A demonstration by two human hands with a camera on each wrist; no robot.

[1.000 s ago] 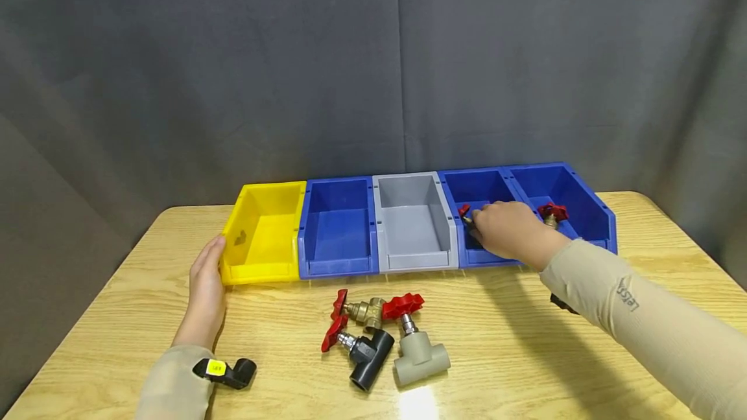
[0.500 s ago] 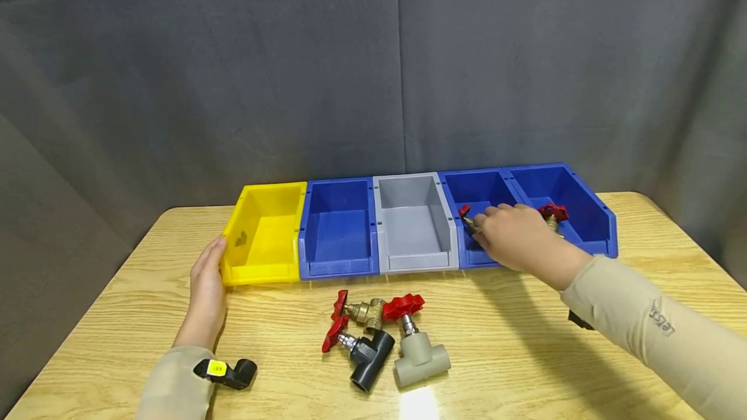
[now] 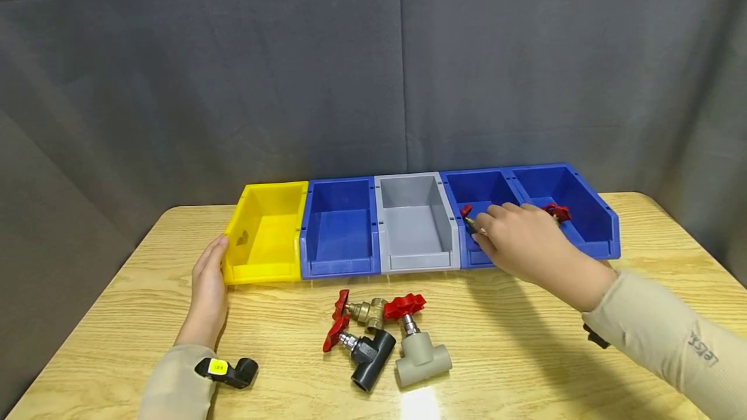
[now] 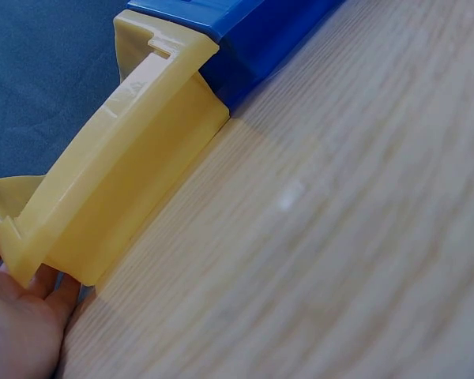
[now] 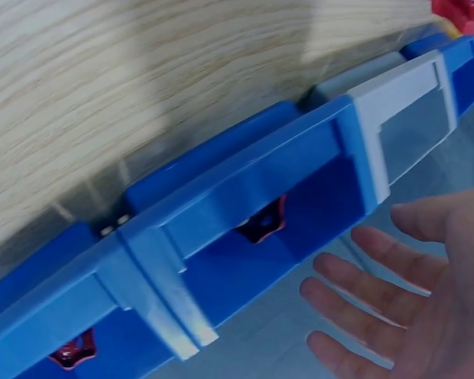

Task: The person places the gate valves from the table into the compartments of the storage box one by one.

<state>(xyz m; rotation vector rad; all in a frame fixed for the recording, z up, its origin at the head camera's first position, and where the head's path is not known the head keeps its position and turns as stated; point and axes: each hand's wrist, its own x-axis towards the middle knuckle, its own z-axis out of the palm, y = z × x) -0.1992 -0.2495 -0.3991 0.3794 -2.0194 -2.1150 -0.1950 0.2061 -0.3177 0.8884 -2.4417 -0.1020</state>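
My left hand [image 3: 209, 284] rests against the outer left side of the yellow bin [image 3: 260, 272]; in the left wrist view its fingers [image 4: 62, 298] touch the bin's corner. My right hand [image 3: 522, 238] is over the second blue bin from the right [image 3: 475, 178]. In the right wrist view its fingers are spread with nothing between them. A valve with a red handwheel [image 5: 270, 221] lies in that bin, partly hidden by the hand in the head view. Another red-handled valve [image 3: 557, 212] lies in the far-right blue bin [image 3: 607, 225].
On the table in front lie a brass valve [image 3: 369, 312], a black tee valve [image 3: 372, 355] and a grey tee valve [image 3: 421, 358], all with red handwheels. A grey bin [image 3: 417, 263] and another blue bin [image 3: 341, 269] stand mid-row. A dark curtain [image 3: 292, 70] hangs behind.
My right hand has risen slightly and its wrist and forearm have shifted right, while the red-handled valve stays in the bin. My left hand keeps its place on the yellow bin.
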